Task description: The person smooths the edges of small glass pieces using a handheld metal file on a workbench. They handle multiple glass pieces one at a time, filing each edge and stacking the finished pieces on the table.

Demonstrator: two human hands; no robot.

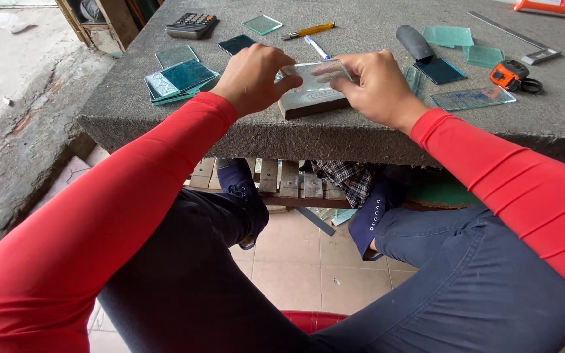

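My left hand and my right hand together hold a small clear glass piece by its two ends. The glass rests tilted on a grey sharpening block that lies near the front edge of the grey carpeted table. Both arms wear red sleeves. My fingers pinch the glass edges, left at its left end, right at its right end.
A stack of glass squares lies left of my hands, more glass pieces to the right. A calculator, yellow-handled tool, pen, dark handle, orange tape measure and metal ruler lie farther back.
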